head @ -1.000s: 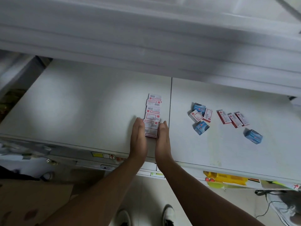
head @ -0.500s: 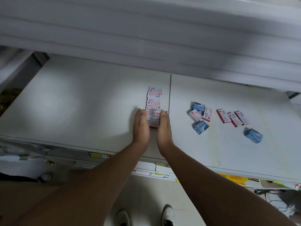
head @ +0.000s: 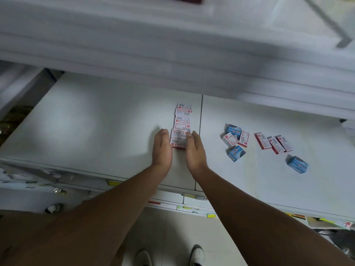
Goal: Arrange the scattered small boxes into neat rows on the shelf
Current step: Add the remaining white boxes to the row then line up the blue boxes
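A straight row of several red-and-white small boxes runs front to back on the white shelf, just left of the seam. My left hand lies flat against the row's left side at its near end. My right hand lies flat against the right side, fingers straight. Scattered to the right are a cluster of blue and white boxes, three red-and-white boxes side by side, and a lone blue box.
An upper shelf edge overhangs the back of the work surface. Below the front edge are stacked packages with yellow labels. The floor and my shoes show at the bottom.
Both hands have slid slightly forward along the row's near end, staying pressed against its sides. The camera has shifted a little; the scattered boxes have not moved.
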`<state>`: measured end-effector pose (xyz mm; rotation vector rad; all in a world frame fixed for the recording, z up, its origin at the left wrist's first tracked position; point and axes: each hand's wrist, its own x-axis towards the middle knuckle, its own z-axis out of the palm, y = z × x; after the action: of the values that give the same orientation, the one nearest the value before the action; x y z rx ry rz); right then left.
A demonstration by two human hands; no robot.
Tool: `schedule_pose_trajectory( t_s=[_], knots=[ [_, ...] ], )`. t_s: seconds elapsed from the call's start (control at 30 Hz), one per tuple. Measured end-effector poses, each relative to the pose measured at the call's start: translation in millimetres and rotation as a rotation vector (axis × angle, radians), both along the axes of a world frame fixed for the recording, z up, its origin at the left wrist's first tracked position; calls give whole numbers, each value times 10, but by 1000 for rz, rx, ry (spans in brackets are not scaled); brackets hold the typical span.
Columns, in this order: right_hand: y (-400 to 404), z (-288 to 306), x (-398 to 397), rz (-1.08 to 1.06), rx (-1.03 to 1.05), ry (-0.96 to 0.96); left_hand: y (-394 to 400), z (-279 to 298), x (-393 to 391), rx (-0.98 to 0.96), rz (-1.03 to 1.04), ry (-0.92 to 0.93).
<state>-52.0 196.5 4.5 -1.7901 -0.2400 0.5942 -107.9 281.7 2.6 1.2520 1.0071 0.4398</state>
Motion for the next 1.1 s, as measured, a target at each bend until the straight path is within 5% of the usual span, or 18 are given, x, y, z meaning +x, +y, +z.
schedule_pose_trajectory(
  t_s=[0.33, 0.6, 1.1],
  knots=[
    [-530, 677, 24, 221, -123, -135, -18, 578, -459, 318, -289, 232],
    [-997, 1081, 312, 561, -704, -381, -128, 813, -443, 753, -697, 512],
    [-2123, 1230, 812, 561, -775, -477, -1235, 1111, 150, 1099, -880, 724]
  ],
)
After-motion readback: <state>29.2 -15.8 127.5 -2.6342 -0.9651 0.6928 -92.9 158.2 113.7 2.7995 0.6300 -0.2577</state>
